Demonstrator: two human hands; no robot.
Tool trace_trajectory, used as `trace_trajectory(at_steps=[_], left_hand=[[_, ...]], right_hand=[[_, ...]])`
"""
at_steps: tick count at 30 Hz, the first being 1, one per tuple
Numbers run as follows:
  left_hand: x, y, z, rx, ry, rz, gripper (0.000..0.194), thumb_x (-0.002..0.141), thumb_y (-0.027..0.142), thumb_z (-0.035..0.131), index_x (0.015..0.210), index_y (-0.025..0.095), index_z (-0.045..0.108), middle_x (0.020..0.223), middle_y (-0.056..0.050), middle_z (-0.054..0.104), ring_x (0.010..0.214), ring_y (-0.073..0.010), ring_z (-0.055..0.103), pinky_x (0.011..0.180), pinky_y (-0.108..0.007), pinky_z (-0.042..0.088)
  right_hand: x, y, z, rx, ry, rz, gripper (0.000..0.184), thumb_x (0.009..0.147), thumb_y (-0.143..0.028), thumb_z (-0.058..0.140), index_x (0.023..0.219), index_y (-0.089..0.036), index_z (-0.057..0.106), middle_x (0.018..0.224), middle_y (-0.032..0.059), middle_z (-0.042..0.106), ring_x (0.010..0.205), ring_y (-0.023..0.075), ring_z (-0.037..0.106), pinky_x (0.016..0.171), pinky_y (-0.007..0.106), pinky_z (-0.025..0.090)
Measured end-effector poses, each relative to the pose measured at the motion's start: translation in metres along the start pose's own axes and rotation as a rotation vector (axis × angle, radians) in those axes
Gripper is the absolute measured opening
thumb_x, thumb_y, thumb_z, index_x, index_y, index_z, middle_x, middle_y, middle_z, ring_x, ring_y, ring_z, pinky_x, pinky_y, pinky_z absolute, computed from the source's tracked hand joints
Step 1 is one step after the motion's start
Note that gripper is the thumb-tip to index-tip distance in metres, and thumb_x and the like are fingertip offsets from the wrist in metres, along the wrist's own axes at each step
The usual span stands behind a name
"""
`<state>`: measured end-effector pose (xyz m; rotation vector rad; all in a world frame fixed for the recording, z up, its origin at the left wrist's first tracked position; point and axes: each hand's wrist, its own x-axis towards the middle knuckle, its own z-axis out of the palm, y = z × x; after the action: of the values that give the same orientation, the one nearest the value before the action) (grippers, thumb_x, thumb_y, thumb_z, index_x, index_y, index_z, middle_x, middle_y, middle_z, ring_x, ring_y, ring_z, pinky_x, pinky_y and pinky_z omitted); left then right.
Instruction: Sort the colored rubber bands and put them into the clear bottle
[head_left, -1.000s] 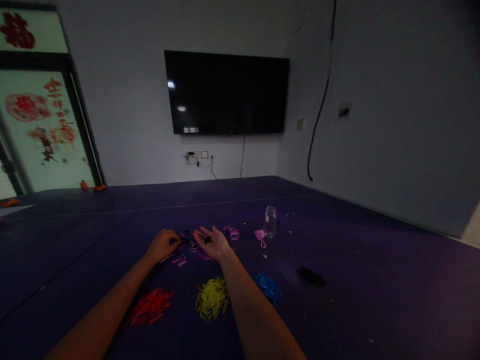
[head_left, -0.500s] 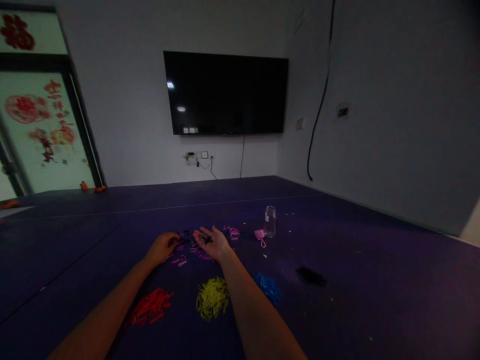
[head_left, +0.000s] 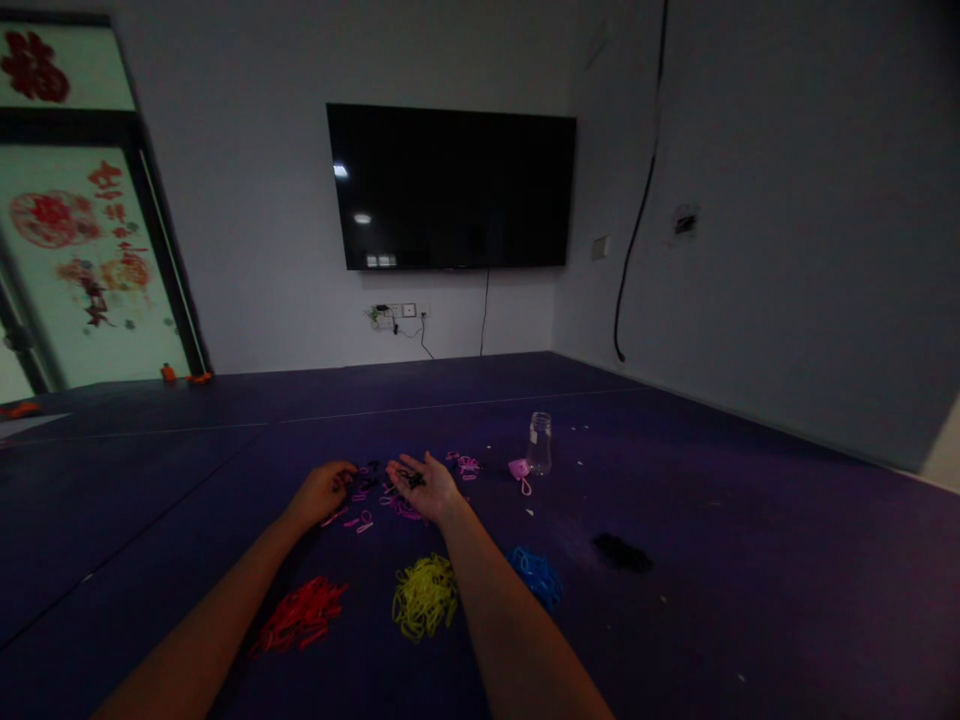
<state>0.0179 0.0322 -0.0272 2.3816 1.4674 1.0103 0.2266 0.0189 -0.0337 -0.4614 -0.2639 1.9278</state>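
Palm up, my right hand [head_left: 429, 488] cradles a few small black rubber bands [head_left: 411, 479], its fingers stretched out. To its left, my left hand [head_left: 328, 487] is over the mat with its fingers curled together. Dark bits show at those fingertips, too small to make out. Between and below the hands lie scattered pink and purple rubber bands [head_left: 407, 508], with several loose black bands [head_left: 370, 484] among them. More pink bands [head_left: 469, 465] lie just beyond my right hand.
Nearer me are piles of red bands [head_left: 304, 613], yellow bands [head_left: 425, 597] and blue bands [head_left: 535, 577], the blue partly behind my right forearm. A black pile [head_left: 622, 552] is at right. A clear glass jar [head_left: 540, 445] stands beside a pink object with a loop [head_left: 519, 470].
My left hand has drawn back slightly to the left, away from the loose black bands, its fingers curling more. My right hand has stayed in place with the black bands on its palm.
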Motion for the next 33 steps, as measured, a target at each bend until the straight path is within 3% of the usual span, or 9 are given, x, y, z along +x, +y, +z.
trace_trajectory(at_steps=[5,11,19,24,33], left_hand=[[0.001,-0.005,0.001,-0.041,0.054,-0.037,0.034,0.059,0.013,0.047,0.088,0.018,0.063,0.07,0.0,0.066,0.065,-0.0144,0.063,0.063,-0.024,0.05],[0.003,0.0,0.002,-0.088,0.105,-0.017,0.037,0.068,0.018,0.044,0.101,0.014,0.059,0.09,-0.008,0.069,0.073,-0.0167,0.065,0.07,-0.03,0.051],[0.006,0.019,0.018,-0.1,-0.024,0.082,0.037,0.069,0.013,0.044,0.1,0.019,0.064,0.095,-0.006,0.071,0.088,-0.0181,0.065,0.079,-0.031,0.05],[0.005,0.017,0.02,-0.027,-0.02,0.078,0.042,0.067,0.008,0.041,0.098,0.02,0.066,0.097,-0.006,0.071,0.092,-0.0183,0.064,0.087,-0.032,0.047],[0.003,0.007,0.013,0.077,-0.019,0.054,0.046,0.064,0.003,0.04,0.1,0.017,0.065,0.083,-0.005,0.071,0.078,-0.0172,0.067,0.074,-0.027,0.049]], right_hand=[[0.002,0.001,-0.001,-0.007,-0.017,-0.013,0.04,0.093,-0.038,0.024,0.104,-0.008,0.049,0.09,0.0171,0.061,0.088,0.0208,0.062,0.062,0.033,0.055],[0.0,0.0,0.001,0.002,-0.007,-0.004,0.041,0.093,-0.037,0.025,0.103,-0.006,0.05,0.088,0.018,0.061,0.088,0.0215,0.062,0.061,0.032,0.055],[-0.001,0.0,0.0,-0.011,-0.018,-0.008,0.04,0.092,-0.037,0.027,0.101,-0.006,0.051,0.089,0.0186,0.061,0.084,0.0208,0.063,0.063,0.033,0.054],[0.0,0.001,-0.001,-0.025,-0.04,-0.012,0.04,0.093,-0.037,0.024,0.103,-0.008,0.05,0.088,0.0167,0.062,0.084,0.0205,0.063,0.062,0.034,0.054],[-0.004,0.0,0.003,0.004,0.002,0.01,0.041,0.093,-0.037,0.024,0.104,-0.006,0.049,0.093,0.018,0.059,0.086,0.021,0.063,0.06,0.032,0.055]])
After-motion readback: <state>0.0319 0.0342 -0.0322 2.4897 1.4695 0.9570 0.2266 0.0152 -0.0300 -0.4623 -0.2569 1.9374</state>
